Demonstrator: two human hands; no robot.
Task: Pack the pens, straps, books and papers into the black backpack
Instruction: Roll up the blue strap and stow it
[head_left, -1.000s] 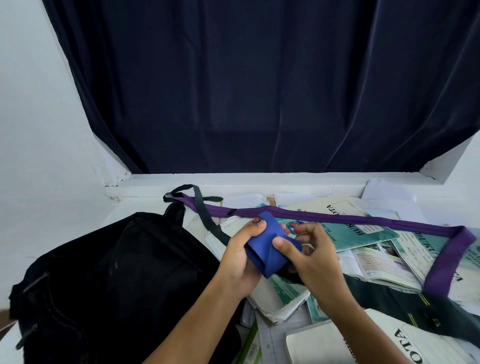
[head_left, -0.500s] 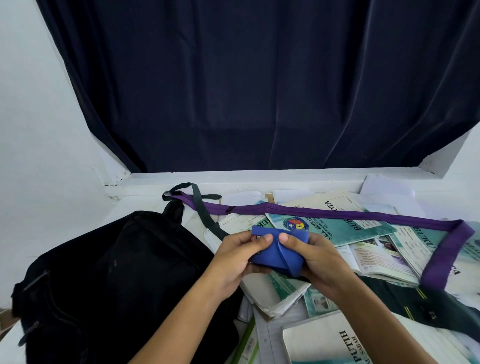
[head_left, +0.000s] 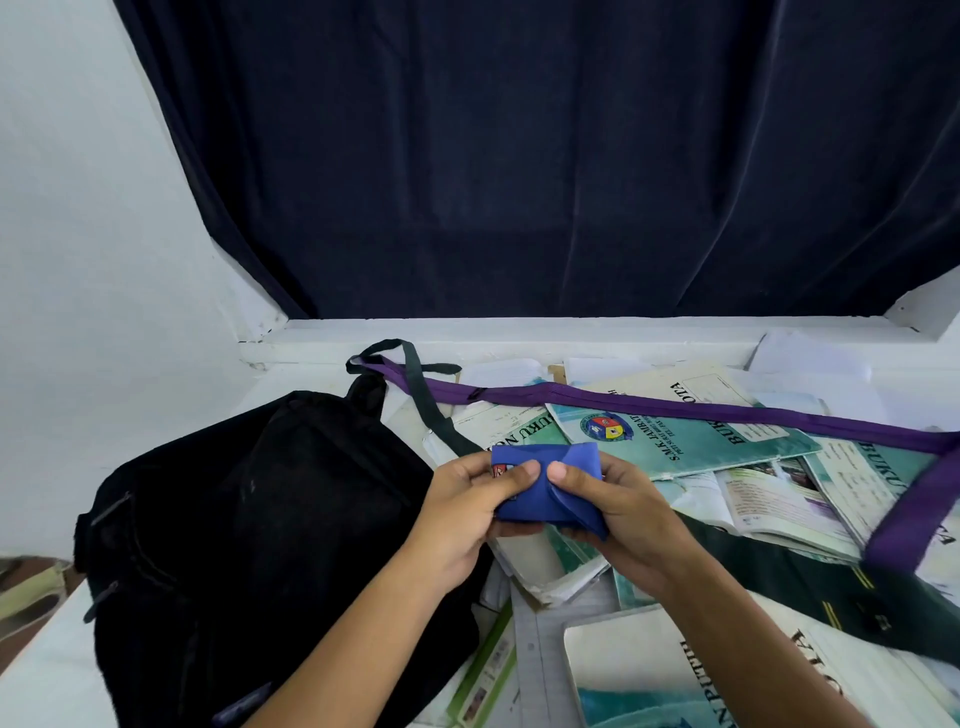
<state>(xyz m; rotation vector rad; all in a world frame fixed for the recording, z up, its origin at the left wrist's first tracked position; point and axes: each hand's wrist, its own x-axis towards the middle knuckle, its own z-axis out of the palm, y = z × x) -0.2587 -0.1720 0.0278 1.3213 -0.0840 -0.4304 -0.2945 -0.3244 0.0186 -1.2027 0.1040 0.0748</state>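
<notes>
The folded blue strap (head_left: 545, 480) is being pinched by both hands, left (head_left: 467, 512) and right (head_left: 618, 512); it should be kept compressed while being carried to the backpack (head_left: 249, 519).

Black backpack (head_left: 249, 530) fills left of table; books (head_left: 691, 441) & papers (head_left: 540, 670) cover centre/right; purple strap (head_left: 727, 413) draped across pile, bends down at right edge; bare white strip (head_left: 47, 670) front-left; dark curtain (head_left: 519, 156) blocks behind.
</notes>
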